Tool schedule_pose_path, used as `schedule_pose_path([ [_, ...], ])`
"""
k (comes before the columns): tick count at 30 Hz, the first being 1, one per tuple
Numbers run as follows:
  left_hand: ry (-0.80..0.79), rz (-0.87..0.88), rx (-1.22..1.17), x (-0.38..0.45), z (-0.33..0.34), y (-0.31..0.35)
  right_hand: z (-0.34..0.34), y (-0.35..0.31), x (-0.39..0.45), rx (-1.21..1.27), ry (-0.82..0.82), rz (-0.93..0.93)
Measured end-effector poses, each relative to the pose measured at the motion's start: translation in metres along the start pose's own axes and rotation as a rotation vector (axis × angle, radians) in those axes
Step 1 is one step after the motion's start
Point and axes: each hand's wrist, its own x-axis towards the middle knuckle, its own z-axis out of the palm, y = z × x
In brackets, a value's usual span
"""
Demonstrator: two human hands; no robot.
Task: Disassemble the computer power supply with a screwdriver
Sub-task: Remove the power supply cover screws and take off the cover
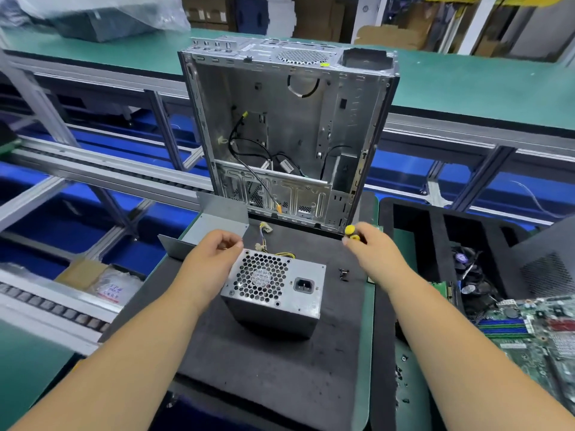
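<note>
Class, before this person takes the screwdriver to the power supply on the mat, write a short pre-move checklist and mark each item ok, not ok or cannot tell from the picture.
1. Screwdriver in hand: ok. The right hand holds the yellow-handled screwdriver.
2. Screwdriver tip on a screw: cannot tell. The tip is hidden and the tool sits away from the power supply.
3. Unit steady: ok. It rests flat on the black mat, fan grille facing up.
4. Left hand bracing the unit: not ok. It hovers beside the grille's far corner.
5. Mains disconnected: ok. The power socket is empty.
6. Loose screws clear of the unit: ok.
</note>
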Motion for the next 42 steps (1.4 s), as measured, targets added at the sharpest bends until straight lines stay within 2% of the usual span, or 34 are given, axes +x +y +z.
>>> schedule_pose_path([
  [6,-0.024,0.054,-0.028,-0.013,-0.007,-0.005,-0.008,-0.057,-0.025,0.073,0.134,-0.284],
  [10,-0.080,0.138,-0.021,-0.019,-0.016,-0.010,-0.002,-0.093,-0.049,0.262,0.172,-0.321],
  [15,-0.264,0.323,0.101,-0.027,-0.039,-0.021,0.021,-0.131,-0.077,0.422,0.087,-0.325],
  [19,-0.332,0.457,0.237,-0.027,-0.046,-0.029,0.042,-0.146,-0.090,0.373,0.017,-0.350],
  [23,-0.322,0.527,0.225,-0.022,-0.048,-0.033,0.054,-0.159,-0.099,0.304,0.015,-0.374],
  [34,-0.353,0.519,0.074,-0.020,-0.046,-0.040,0.058,-0.169,-0.110,0.198,0.068,-0.375],
  [42,-0.384,0.520,0.094,-0.015,-0.046,-0.039,0.057,-0.172,-0.117,0.144,0.055,-0.392],
])
